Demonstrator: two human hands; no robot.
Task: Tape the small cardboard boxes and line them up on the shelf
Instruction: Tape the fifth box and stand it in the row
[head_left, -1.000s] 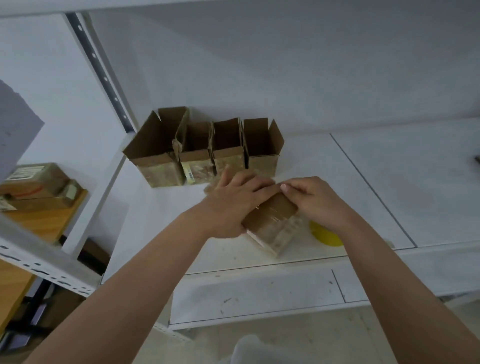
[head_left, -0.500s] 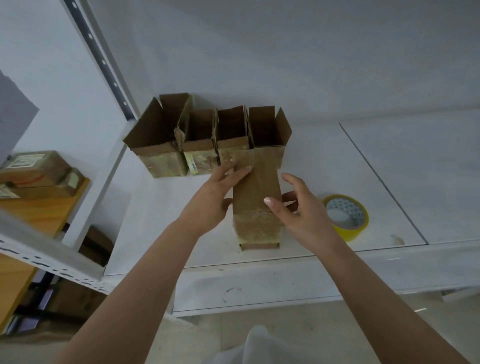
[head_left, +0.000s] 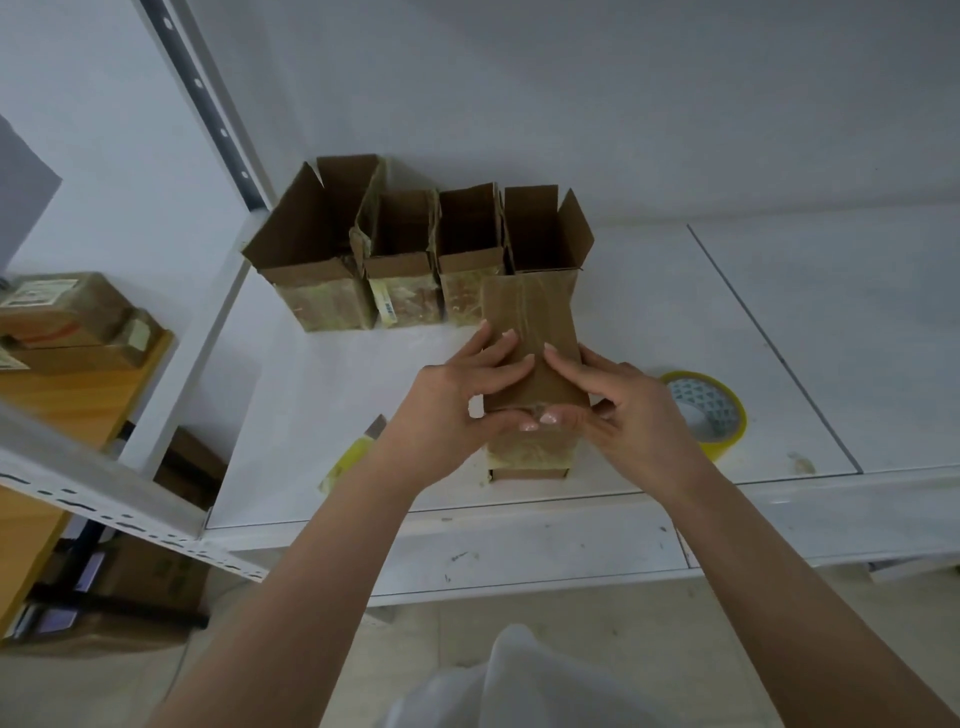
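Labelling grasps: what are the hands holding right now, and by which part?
Both hands, left hand and right hand, grip one small cardboard box at its near, taped end, fingers on top, thumbs on the end.

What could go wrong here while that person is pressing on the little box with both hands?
Three things, perhaps. The box stands close to the shelf's front edge, so a slip of the left hand or right hand might push it off. Pushed back carelessly, it could knock the open boxes out of line. The tape roll lies right beside the right hand and could get nudged.
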